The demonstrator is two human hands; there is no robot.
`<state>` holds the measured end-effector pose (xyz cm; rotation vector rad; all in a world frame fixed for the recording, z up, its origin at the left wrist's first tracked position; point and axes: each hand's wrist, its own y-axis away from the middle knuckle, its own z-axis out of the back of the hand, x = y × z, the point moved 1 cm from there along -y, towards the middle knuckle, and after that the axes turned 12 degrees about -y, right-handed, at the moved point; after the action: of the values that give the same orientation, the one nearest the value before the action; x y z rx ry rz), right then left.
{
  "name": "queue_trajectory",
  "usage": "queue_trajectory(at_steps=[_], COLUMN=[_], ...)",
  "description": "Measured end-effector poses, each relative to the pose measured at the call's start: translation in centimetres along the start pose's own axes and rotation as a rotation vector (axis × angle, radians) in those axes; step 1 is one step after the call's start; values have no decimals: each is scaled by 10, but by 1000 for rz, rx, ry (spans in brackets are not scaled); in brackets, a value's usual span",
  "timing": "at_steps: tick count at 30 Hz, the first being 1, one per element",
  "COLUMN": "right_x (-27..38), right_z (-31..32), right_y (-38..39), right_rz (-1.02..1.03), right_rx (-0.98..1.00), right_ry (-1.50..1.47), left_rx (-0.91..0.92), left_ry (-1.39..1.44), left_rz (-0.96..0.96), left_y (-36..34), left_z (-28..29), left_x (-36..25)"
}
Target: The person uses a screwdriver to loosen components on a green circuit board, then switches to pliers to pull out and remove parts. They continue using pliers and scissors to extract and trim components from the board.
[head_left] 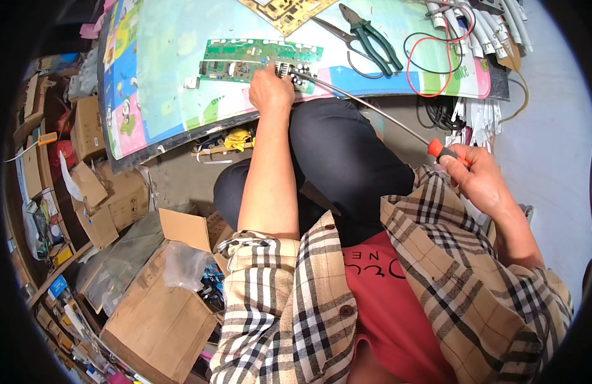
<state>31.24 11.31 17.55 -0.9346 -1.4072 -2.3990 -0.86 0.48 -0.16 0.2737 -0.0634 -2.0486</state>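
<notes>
A long green circuit board (227,69), dotted with components, lies on the table; a second green strip (244,50) runs along its far side, and whether the two are joined I cannot tell. My left hand (272,91) is closed at the board's near edge, its fingers curled round a part of it and partly hidden by the hand itself. In my right hand (478,176) is a screwdriver (434,147) with a red and black handle. Its long thin shaft slants left across my knee, and the tip reaches the components beside my left fingers.
Beyond the green board sits a yellowish circuit board (289,16). Green-handled pliers (370,41) and dark scissors (334,29) lie to its right, near red and black wires (411,61). White tubes (484,32) fill the far right corner. Cardboard boxes (161,307) crowd the left floor.
</notes>
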Motion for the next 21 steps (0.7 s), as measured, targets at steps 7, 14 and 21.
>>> queue_trajectory(at_steps=[7,14,21], right_x=[10,-11,-11], right_z=[-8,37,44], right_y=[-4,-56,-66], right_rz=[112,261,-36], right_rx=[1,102,269], right_ry=[106,153,-55], left_rx=[-9,-58,-20], left_ry=[-49,-36,-78], left_rz=[15,-23,17], left_y=[-4,0,0], left_z=[10,10,13], left_x=[7,6,7])
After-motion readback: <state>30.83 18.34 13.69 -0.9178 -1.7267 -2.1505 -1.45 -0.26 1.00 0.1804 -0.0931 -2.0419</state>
